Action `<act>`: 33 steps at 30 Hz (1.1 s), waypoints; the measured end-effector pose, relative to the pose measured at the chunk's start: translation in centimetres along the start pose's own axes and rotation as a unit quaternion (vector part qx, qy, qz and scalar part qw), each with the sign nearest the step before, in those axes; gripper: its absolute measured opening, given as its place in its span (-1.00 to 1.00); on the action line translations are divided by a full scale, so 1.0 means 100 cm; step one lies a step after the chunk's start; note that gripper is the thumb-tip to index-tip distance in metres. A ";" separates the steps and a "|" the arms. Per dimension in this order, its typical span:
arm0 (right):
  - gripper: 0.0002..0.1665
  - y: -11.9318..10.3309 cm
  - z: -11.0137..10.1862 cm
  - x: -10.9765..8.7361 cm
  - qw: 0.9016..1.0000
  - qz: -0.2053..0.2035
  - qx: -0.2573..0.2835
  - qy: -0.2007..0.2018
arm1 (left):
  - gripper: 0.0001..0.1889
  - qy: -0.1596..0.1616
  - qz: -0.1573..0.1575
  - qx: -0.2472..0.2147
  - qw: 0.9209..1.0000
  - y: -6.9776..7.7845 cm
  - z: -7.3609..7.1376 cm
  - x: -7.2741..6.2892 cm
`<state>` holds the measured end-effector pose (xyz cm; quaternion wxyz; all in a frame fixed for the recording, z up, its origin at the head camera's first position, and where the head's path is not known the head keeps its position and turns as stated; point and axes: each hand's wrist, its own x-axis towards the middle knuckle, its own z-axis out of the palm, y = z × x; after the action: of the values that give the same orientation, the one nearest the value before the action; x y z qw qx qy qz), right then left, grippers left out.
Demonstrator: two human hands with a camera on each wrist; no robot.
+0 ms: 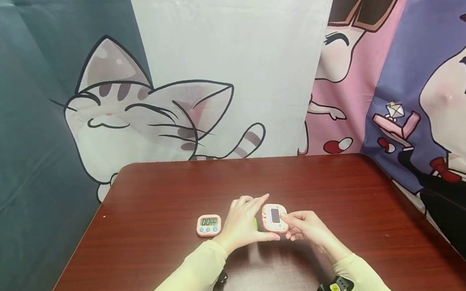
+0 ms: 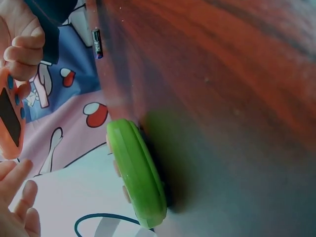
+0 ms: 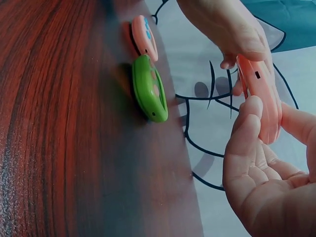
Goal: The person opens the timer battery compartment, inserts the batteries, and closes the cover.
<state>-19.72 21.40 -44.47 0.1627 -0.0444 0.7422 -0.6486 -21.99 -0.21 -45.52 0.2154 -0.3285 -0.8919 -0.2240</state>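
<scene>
My right hand (image 1: 308, 229) pinches a pink kitchen timer (image 1: 271, 215) by its right side, between thumb and fingers. The timer is held up off the table, its dark screen showing in the head view. My left hand (image 1: 244, 224) is spread around the timer's left side, thumb below and index finger above, fingertips close to its edge. Behind the left hand stands a green timer (image 2: 138, 173), mostly hidden in the head view. Another pink timer (image 1: 209, 225) with blue buttons sits left of that hand, its screen reading 00:00.
A dark battery-like cylinder (image 2: 97, 43) lies on the table in the left wrist view. The brown wooden table (image 1: 145, 200) reaches back to a cartoon-printed curtain (image 1: 240, 46), which also runs along both sides.
</scene>
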 end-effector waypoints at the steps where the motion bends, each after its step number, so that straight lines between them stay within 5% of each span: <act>1: -0.49 -0.001 0.000 0.000 1.000 -0.001 -0.002 0.000 | 0.06 -0.005 -0.003 0.000 1.000 0.000 0.000 0.000; 8: -0.50 -0.003 0.002 -0.002 1.000 -0.006 -0.015 0.001 | 0.01 -0.034 -0.011 0.001 0.999 0.001 0.000 0.000; 23: -0.51 -0.004 0.002 -0.002 0.999 -0.005 -0.027 -0.025 | -0.14 -0.026 0.003 0.005 1.000 -0.002 0.004 -0.002; 33: -0.56 -0.004 0.002 -0.001 0.995 -0.023 -0.091 -0.023 | -0.14 -0.030 0.024 -0.001 0.999 -0.002 0.004 -0.004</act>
<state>-19.61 21.22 -44.07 0.1603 -0.0908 0.7932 -0.5804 -21.98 -0.32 -46.09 0.1935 -0.3565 -0.8897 -0.2094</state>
